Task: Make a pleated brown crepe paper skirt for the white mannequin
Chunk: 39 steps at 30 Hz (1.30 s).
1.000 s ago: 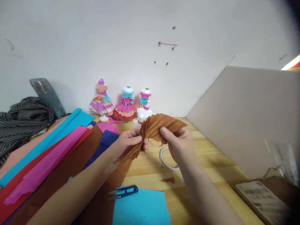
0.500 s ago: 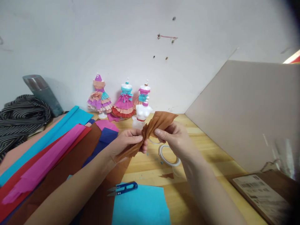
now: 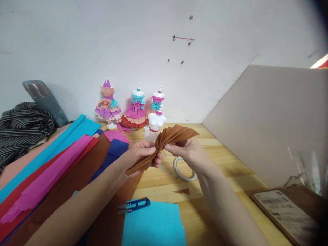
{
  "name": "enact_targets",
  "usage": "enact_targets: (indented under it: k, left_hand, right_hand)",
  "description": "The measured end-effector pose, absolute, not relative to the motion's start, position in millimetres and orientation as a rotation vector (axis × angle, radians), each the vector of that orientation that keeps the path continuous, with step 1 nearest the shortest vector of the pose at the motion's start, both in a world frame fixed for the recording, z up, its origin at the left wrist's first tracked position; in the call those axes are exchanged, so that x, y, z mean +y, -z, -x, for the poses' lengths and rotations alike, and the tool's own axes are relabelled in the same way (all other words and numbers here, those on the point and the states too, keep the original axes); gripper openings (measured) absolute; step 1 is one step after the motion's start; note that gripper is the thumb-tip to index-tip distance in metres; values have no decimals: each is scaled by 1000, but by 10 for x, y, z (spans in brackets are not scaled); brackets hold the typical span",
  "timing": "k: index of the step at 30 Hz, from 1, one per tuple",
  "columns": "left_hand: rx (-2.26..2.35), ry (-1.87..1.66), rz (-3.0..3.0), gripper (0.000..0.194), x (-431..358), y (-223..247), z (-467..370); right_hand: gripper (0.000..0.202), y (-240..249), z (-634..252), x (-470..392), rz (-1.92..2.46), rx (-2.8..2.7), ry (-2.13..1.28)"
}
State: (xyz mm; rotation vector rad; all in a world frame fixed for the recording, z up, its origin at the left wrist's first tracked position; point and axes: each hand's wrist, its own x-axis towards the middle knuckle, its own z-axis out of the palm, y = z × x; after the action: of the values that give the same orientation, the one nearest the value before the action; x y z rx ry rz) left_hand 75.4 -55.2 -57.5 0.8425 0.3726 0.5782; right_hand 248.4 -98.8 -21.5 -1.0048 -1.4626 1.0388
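Observation:
Between my hands is a strip of brown crepe paper [image 3: 170, 136], gathered into fine pleats that fan out toward the right. My left hand [image 3: 142, 153] pinches the bunched middle, thumb on top, while a tail of the paper trails down over that wrist. With thumb and fingers, my right hand [image 3: 188, 150] grips the pleats' lower edge just right of the gather. Directly behind the paper stands a bare white mini mannequin [image 3: 156, 121] with a pink neck band and a red waist band. Below my hands, blue thread snips [image 3: 135, 205] lie on a turquoise paper sheet [image 3: 155, 227].
A roll of double-sided tape [image 3: 185, 178] and a brown scrap [image 3: 182, 191] lie on the wooden table [image 3: 212, 205]. Three mannequins in paper dresses, one purple-topped [image 3: 108, 102], stand by the wall. Coloured paper [image 3: 58, 171] covers the left; a cardboard box [image 3: 287, 212] sits right.
My right hand has shifted slightly left and down along the brown crepe paper. More of its pleats now show, spread into a fan. My left hand keeps its pinch.

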Motion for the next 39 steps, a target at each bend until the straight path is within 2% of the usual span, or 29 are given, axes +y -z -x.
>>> enact_targets:
  k: [12,23,28,39]
  left_hand:
    - [407,-503,-910,26,-512,588,-704]
    - [399,-488,-934,30,-518,563,-702]
    - [395,-485,-940,26,-512,567,-691]
    - [409,-502,-1026,34,-422,556,-646]
  right_hand:
    - [21,144,-2494,-1027,967,-1634,-1116]
    - [21,203,-2501,-992,1042,-1662,-884]
    - [19,177,-2504,-1004,1034,-1671,-790]
    - [28,164,-2548,-1017,1056,-1601,-1052]
